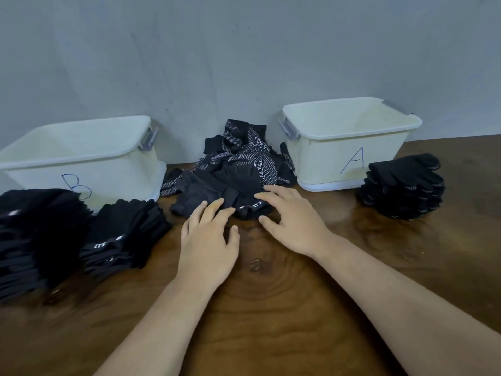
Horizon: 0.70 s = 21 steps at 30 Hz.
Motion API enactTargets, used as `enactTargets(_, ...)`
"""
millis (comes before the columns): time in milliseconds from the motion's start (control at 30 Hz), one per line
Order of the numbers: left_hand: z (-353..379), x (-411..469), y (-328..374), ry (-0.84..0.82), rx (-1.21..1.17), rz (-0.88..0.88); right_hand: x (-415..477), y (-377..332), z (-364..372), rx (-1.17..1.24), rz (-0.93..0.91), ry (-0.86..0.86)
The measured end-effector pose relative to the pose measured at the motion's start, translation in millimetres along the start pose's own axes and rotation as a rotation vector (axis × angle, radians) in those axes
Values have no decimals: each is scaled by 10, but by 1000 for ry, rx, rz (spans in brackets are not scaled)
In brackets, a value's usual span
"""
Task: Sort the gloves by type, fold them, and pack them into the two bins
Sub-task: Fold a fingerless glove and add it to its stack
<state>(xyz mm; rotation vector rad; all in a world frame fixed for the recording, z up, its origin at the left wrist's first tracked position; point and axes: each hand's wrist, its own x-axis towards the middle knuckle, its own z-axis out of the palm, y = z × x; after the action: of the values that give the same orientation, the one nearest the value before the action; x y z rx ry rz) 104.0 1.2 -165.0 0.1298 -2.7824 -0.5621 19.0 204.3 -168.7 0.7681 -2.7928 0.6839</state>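
LIGHTING AND IMAGE QUALITY

Light is soft, cool and moderate. The table shows a dull sheen and faint, diffuse shadows. Wide-angle distortion tilts bin B and bin A outward. The left stacks are smeared; the pile is sharper.

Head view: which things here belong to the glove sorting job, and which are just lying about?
Part of the job: loose glove pile, bin A, bin B, far-left glove stack, second glove stack beside it, dotted glove stack right of bin A, left hand and right hand, both on the pile.
Just there: wooden table, grey wall.
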Motion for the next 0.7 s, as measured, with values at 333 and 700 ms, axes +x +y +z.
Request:
enactTargets(333,5,14,11,2,-64,-107,-137,-61,-38,-290,-50,113)
enactTargets(700,-4,15,3,164,-237,-9,-223,73,-249,-176,-27,368)
